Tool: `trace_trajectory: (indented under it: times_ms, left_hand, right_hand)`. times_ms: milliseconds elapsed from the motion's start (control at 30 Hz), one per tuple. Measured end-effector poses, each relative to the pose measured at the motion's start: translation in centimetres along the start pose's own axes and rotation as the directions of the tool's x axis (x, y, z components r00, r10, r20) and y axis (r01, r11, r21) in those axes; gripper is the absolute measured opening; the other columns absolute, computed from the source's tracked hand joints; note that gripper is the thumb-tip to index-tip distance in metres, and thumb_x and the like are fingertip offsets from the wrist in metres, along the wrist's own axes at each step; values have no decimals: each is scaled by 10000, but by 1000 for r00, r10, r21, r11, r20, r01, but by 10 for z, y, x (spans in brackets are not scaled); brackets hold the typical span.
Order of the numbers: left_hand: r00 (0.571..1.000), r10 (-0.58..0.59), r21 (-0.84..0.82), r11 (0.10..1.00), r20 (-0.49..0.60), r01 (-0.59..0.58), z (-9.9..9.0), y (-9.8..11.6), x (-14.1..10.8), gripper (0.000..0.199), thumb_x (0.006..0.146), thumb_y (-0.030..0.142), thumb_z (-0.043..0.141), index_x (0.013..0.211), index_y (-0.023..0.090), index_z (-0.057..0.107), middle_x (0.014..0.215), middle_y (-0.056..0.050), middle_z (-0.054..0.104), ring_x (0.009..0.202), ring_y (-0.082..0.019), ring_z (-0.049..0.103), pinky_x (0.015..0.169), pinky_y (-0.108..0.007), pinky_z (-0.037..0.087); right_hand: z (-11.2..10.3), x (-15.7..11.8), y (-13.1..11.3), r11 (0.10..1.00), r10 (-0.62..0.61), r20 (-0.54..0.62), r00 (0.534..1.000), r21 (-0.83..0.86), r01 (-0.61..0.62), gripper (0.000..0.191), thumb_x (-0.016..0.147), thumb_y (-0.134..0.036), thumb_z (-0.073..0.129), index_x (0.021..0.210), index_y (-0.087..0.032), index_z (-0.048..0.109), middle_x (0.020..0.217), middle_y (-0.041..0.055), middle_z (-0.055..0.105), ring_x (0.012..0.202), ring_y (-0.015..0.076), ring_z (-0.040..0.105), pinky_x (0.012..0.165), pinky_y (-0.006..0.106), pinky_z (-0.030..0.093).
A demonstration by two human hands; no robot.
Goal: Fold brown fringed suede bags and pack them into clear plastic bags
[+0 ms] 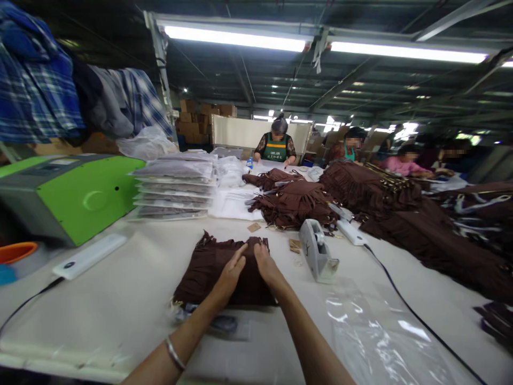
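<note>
A dark brown fringed bag (200,272) lies flat on the white table in front of me. My left hand (230,275) rests on its middle with the fingers stretched forward and the thumb apart. Close beside it, my right hand (267,266) lies on the bag's right part, fingers extended toward the far edge. Neither hand grips the bag. Under the bag's near edge, a clear plastic packet with something greyish inside (224,323) sticks out. A grey tape dispenser (318,251) stands to the right of the bag.
Clear plastic bags (372,326) lie at the right front. Brown fringed bags (294,200) are heaped beyond, near a stack of packed bags (174,184). A green machine (88,198) and white power strip (90,256) stand left. A co-worker (277,144) sits across the table.
</note>
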State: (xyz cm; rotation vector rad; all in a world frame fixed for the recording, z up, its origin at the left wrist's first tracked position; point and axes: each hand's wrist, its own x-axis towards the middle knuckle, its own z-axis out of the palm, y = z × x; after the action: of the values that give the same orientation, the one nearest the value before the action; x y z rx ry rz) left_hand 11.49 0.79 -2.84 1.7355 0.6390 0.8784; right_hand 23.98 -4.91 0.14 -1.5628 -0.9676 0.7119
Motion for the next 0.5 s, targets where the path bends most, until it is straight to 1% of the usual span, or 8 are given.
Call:
trace_trajectory:
  times_ms: [67, 100, 167, 233, 300, 367, 433, 500]
  left_hand:
    - [990, -88, -297, 953, -112, 51, -6, 0, 2, 533, 916, 464, 425, 1352, 166, 496, 1456, -103, 451, 1378, -237, 358, 1171, -409, 233]
    - [982, -127, -400, 915, -140, 61, -7, -1, 3, 539, 902, 473, 445, 1335, 159, 512, 1449, -111, 459, 1370, -244, 370, 1165, -404, 250]
    - [972, -184, -513, 854, -147, 84, -8, -3, 5, 557, 877, 484, 475, 1319, 149, 520, 1439, -135, 466, 1345, -255, 409, 1145, -403, 294]
    - [971, -205, -537, 836, -125, 107, -9, -3, 8, 569, 862, 501, 488, 1303, 144, 529, 1422, -155, 481, 1312, -264, 456, 1121, -405, 336]
    - [974, -204, -532, 838, -96, 123, -13, 2, 10, 568, 852, 520, 504, 1275, 143, 556, 1399, -164, 505, 1289, -272, 483, 1108, -406, 355]
    - [978, -195, -515, 848, -80, 126, -27, 11, 9, 569, 849, 539, 509, 1254, 146, 576, 1379, -160, 528, 1286, -278, 485, 1106, -409, 354]
    - [983, -153, -421, 902, -102, 96, -55, 20, 4, 566, 851, 547, 504, 1258, 161, 579, 1375, -134, 539, 1303, -276, 464, 1123, -413, 325]
    - [981, -101, -205, 976, -167, 66, -93, 24, -5, 551, 840, 529, 518, 1265, 182, 576, 1391, -99, 529, 1331, -272, 425, 1153, -420, 263]
  right_hand:
    - [26, -8, 1, 968, -72, -29, 997, -242, 62, 642, 873, -466, 507, 1358, -46, 482, 1494, 211, 342, 1445, 301, 157, 1167, 505, 20]
    - [37, -13, 2, 922, -114, -31, 993, -375, 95, 643, 882, -429, 502, 1384, -31, 446, 1508, 212, 306, 1449, 297, 135, 1166, 496, -12]
    - [54, -21, 2, 758, -192, 7, 981, -634, 152, 616, 927, -388, 427, 1410, -6, 399, 1506, 218, 297, 1445, 292, 160, 1168, 487, -6]
    - [63, -27, -2, 651, -193, 50, 980, -741, 166, 595, 954, -373, 370, 1410, 8, 390, 1491, 224, 324, 1436, 302, 192, 1166, 499, 22]
    - [65, -31, -12, 682, -165, 105, 981, -706, 190, 590, 959, -366, 357, 1424, -3, 370, 1494, 206, 332, 1432, 296, 208, 1169, 496, 59]
    - [58, -35, -24, 813, -153, 200, 968, -532, 239, 591, 963, -393, 343, 1448, -56, 347, 1502, 157, 345, 1418, 258, 261, 1171, 450, 143]
    - [41, -41, -32, 926, -169, 237, 957, -296, 236, 597, 964, -462, 319, 1450, -118, 366, 1498, 103, 375, 1394, 215, 323, 1163, 392, 215]
    - [15, -46, -31, 972, -152, 136, 979, -157, 173, 632, 943, -547, 326, 1419, -144, 430, 1479, 82, 415, 1386, 209, 341, 1168, 376, 214]
